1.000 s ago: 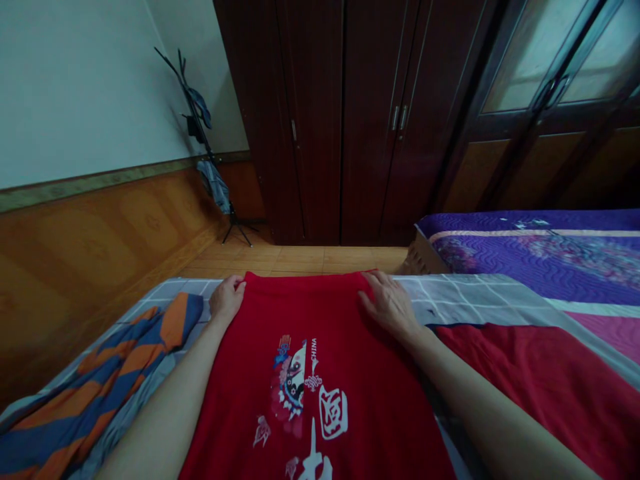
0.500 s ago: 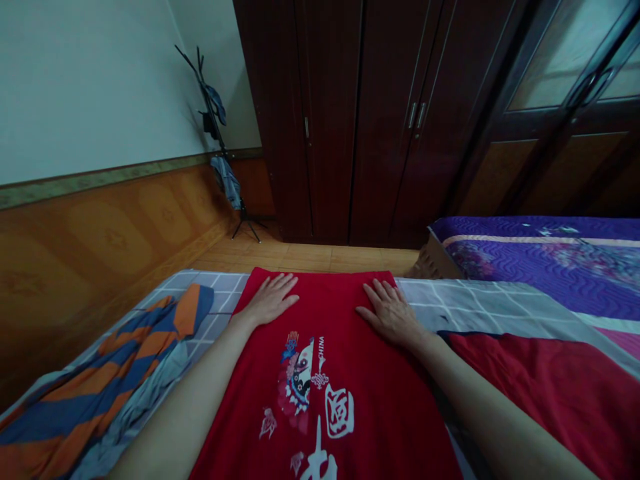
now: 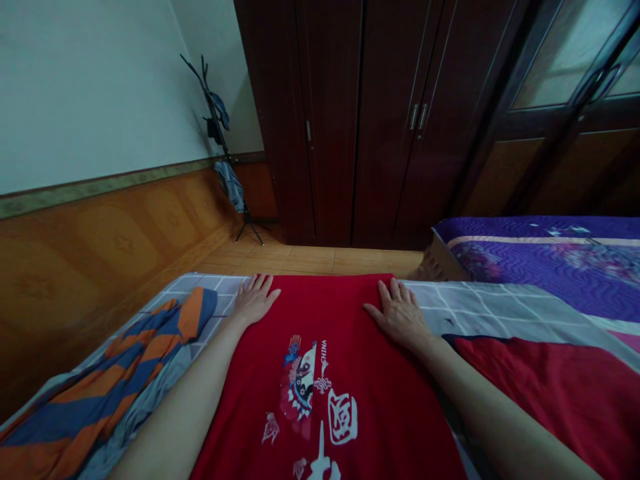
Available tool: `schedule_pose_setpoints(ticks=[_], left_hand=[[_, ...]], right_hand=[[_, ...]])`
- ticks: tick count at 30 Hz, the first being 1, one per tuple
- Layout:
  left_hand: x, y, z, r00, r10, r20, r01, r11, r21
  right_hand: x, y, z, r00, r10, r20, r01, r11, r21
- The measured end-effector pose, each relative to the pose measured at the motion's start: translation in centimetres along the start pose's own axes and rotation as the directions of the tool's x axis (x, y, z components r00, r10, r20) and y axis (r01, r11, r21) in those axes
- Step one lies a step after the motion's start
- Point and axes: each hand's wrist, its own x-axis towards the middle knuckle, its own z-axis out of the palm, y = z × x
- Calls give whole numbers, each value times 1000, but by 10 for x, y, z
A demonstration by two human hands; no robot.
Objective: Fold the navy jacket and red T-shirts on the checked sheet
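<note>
A red T-shirt (image 3: 330,307) with a printed mask, the word CHINA and white characters lies spread flat on the grey checked bed sheet (image 3: 470,307). My left hand (image 3: 253,300) rests palm down at the shirt's far left corner, fingers stretched out. At the far right corner my right hand (image 3: 400,313) lies flat too, its fingers apart and the thumb pointing inward over the cloth. Neither hand grips anything. The near part of the shirt runs out of view at the bottom.
Left of the shirt lies an orange and blue striped garment (image 3: 115,373) over a pale blue cloth (image 3: 130,413). A second red garment (image 3: 560,393) is on the right. Beyond are a purple-covered bed (image 3: 550,253), a dark wardrobe (image 3: 330,133) and a coat rack (image 3: 220,133).
Both hands have slid outward, the left one to the left and the right one slightly right, onto the shirt's far corners. The shirt's far edge looks straighter.
</note>
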Motion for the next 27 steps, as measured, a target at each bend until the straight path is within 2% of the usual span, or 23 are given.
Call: schedule_pose_setpoints(ticks=[2,4,5,7,10,12,14,15,16,17,18,19,21,23,25,27], left_hand=[[0,-2,2,999,32,-10,-32,999,4],[1,-2,4,997,76,14,-76,997,-6],[1,-5,3,997,69,29,-69,998,-10],[2,-14,0,999,-19,42,19,1000,-4],[-1,-20,-12,992,-128,12,128,992,19],[-7,0,-18,998,-66,1,65,998,17],[-16,40,-17,991,130,9,-130,991,-13],[-20,63,-14,951,308,3,-307,950,-59],[-23,86,-9,886,464,17,-460,882,-102],[-25,104,-3,831,553,50,-543,828,-141],[-25,117,2,805,589,66,-574,803,-163],[-23,121,6,809,582,86,-564,809,-167],[-15,106,7,883,454,118,-440,889,-129],[-8,68,-1,954,279,114,-271,959,-77],[-9,27,-15,988,113,103,-110,993,-31],[-23,-1,-27,996,-15,86,14,1000,9]], right_hand=[[-2,-5,-1,992,-123,-20,123,992,34],[-5,-12,-2,947,-321,23,318,944,91],[-6,-15,-2,928,-369,51,362,926,109],[-6,-16,0,945,-315,86,306,947,98],[-2,-9,2,996,-85,40,83,996,29],[0,-6,2,995,-98,1,98,995,34],[-1,-6,2,969,-247,-7,247,966,79],[-2,-6,3,949,-316,-1,314,944,102],[-2,-7,3,935,-354,8,351,929,117],[-3,-7,4,932,-361,18,356,926,122],[-3,-6,5,939,-343,27,338,934,118],[-3,-5,7,950,-312,32,307,946,108],[-2,-2,9,967,-253,40,248,965,88],[-1,0,11,976,-213,50,208,974,86],[0,1,10,979,-195,61,188,977,100],[0,0,9,980,-189,66,181,977,114]])
